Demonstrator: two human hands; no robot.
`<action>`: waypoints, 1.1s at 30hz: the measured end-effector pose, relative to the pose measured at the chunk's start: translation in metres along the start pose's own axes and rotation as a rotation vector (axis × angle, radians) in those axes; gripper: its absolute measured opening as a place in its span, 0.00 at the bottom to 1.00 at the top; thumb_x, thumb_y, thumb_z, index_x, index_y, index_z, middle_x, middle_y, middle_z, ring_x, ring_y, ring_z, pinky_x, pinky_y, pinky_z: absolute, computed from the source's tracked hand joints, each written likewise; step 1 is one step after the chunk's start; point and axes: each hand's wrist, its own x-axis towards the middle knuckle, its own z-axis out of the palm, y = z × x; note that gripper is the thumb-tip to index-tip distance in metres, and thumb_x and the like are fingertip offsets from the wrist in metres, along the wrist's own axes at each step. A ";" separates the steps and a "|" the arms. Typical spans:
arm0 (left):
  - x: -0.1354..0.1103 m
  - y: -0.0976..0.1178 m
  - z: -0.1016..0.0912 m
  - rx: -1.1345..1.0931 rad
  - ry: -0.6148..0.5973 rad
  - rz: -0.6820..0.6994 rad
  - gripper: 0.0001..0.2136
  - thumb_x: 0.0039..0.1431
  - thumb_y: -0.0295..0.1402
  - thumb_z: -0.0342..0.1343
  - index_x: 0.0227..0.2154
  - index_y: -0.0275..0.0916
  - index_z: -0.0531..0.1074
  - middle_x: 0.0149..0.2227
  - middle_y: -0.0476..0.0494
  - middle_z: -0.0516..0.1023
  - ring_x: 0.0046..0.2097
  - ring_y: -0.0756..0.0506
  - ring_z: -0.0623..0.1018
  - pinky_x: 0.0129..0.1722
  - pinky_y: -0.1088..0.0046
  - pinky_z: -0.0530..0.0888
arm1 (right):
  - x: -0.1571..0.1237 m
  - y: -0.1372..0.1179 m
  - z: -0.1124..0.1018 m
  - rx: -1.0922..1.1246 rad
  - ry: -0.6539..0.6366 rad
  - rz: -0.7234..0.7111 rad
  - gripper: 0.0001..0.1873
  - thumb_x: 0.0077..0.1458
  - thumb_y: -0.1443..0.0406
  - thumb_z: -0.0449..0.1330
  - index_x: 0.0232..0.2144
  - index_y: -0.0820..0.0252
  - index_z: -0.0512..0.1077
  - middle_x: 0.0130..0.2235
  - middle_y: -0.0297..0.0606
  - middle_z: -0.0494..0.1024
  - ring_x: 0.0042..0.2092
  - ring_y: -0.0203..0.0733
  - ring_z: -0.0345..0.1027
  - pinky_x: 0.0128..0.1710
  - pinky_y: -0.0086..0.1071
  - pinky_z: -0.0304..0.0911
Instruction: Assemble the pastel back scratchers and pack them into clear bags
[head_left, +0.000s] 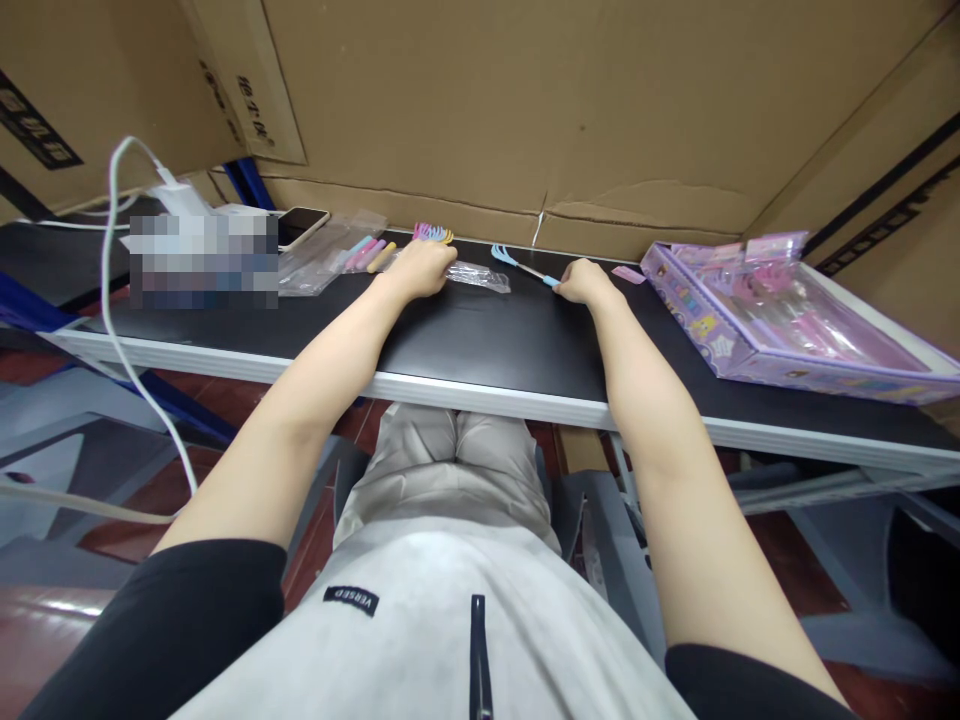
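My right hand [587,282] is closed on the blue handle end of a telescopic back scratcher [534,271]. Its light-blue claw head points left and away from me, over the black tabletop. My left hand [417,268] is curled, knuckles up, beside a crinkled clear plastic wrapper [480,277]; what its fingers hold is hidden. Just behind it show pink, blue and yellow claw heads [433,234]. Teal, purple and yellow handles [365,254] lie to its left, partly on a clear plastic bag [307,268].
A purple display box [705,325] with wrapped pink items stands at the right. A small pink piece [628,274] lies beside it. At the left are a phone [303,228], a white cable [112,260] and a blurred patch. Cardboard walls [510,110] enclose the black table [495,345].
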 end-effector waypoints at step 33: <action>-0.002 -0.008 -0.004 0.231 -0.144 -0.176 0.21 0.68 0.24 0.54 0.59 0.33 0.82 0.61 0.26 0.84 0.65 0.28 0.82 0.67 0.54 0.76 | -0.024 0.011 -0.067 0.247 -0.079 -0.107 0.21 0.53 0.51 0.83 0.36 0.60 0.85 0.35 0.39 0.81 0.41 0.45 0.77 0.47 0.42 0.74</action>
